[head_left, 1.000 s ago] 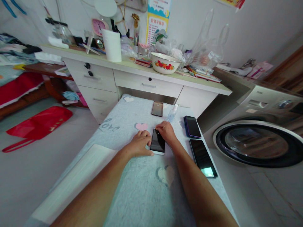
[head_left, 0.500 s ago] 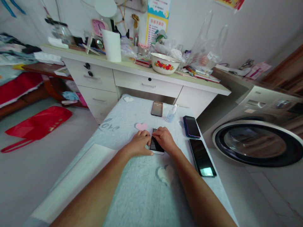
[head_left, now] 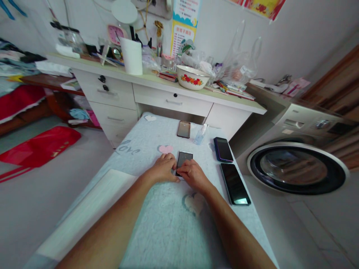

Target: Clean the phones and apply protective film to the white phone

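Two bare hands meet at one white-edged phone (head_left: 185,156), which lies flat, screen up, near the middle of the cloth-covered bench (head_left: 165,231). The left hand (head_left: 163,168) curves along the phone's left edge, its grip spread, with the thumb at the near left corner and the fingers farther up. The right hand (head_left: 193,173) comes from the right, its grip drawn together, fingertips at the near left part of the screen (whether they pinch anything is too small to tell). Toward the far end of the bench lies a brown phone case (head_left: 183,129), and just right of it stands a small spray bottle (head_left: 200,135). Along the right edge lie a thick dark phone (head_left: 223,150) and, just nearer, a larger dark phone (head_left: 234,183) with a bright patch at its near end. A flowered bowl (head_left: 192,78) stands beyond, on the drawer unit (head_left: 114,108).
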The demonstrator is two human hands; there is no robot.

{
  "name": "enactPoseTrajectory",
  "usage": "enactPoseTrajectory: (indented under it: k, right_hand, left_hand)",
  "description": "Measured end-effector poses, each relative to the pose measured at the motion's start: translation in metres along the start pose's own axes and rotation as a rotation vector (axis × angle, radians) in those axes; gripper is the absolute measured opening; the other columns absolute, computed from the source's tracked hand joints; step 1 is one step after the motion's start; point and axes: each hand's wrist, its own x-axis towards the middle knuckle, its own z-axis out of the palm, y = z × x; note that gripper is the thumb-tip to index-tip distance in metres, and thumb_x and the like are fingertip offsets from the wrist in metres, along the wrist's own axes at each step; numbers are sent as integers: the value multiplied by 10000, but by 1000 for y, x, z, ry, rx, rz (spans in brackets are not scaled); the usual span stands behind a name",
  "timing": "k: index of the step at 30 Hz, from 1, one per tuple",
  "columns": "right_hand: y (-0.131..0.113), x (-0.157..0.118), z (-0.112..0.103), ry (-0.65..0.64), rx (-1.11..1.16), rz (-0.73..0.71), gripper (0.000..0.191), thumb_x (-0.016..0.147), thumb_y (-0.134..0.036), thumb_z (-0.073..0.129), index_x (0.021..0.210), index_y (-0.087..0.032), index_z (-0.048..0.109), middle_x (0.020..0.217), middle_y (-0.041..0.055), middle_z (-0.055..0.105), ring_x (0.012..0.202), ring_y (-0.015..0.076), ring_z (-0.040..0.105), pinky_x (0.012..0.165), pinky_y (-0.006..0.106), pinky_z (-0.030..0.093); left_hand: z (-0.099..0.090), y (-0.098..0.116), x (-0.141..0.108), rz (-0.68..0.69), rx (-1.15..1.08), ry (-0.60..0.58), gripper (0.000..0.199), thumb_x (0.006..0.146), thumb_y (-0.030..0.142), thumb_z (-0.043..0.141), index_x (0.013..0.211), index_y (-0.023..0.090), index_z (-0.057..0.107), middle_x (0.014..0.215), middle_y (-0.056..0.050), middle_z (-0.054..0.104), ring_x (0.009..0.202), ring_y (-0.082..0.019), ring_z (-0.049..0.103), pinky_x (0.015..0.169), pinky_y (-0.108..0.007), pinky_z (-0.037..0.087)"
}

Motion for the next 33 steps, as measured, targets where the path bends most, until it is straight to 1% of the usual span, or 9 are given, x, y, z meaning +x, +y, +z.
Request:
enactPoseTrajectory:
  k: [3,6,8,15,20,25,33]
  right_hand:
    - [-2,-8,-2,-20,39,-34,139,857,-162,620,862,-231,741,817,24,644,795,145,546,785,283,351]
    - [-2,-15,-3,-19,77,-35,169,850,-137,621,888,-244,746,817,20,651,806,140,558,790,276,359]
    - [1,-19,-1,7,83,-4,172,849,-139,621,898,-245,747,819,22,650,814,143,554,782,273,367]
    - [18,-26,5,171,17,191,156,884,-214,592,907,-243,744,845,39,642,849,168,524,776,288,375]
    - [28,-24,9,279,-38,286,161,891,-242,585,918,-241,744,830,44,640,830,176,514,761,287,374]
    - [36,-22,12,323,-82,333,172,902,-246,569,918,-229,740,847,45,658,827,180,514,783,294,369]
    - [39,-22,11,331,-75,369,169,898,-221,567,933,-210,733,864,46,675,836,177,528,781,284,369]
  left_hand:
    - [0,1,0,-1,0,1,430,528,451,777,799,220,536,1006,-21,484,1016,-235,455,864,-313,391]
    - [-1,1,0,2,-1,2,421,534,451,772,800,217,544,1020,-25,490,1022,-235,451,867,-309,391]
    - [-1,1,0,1,-1,-2,414,543,448,767,810,215,554,1030,-29,495,1025,-236,450,876,-313,390]
    - [-2,3,0,-10,11,-27,377,561,428,751,817,224,563,1052,-29,500,1052,-237,448,912,-320,383]
    - [-2,6,-1,-32,19,-13,465,508,499,770,808,219,551,1057,-42,496,1038,-255,456,888,-333,398]
    - [0,10,-1,-46,35,-1,467,502,491,777,792,215,536,1052,-50,501,1043,-263,451,880,-340,399]
    - [-5,11,-1,-67,-13,-20,379,587,401,721,857,220,526,1074,-47,502,1083,-266,449,904,-349,386]
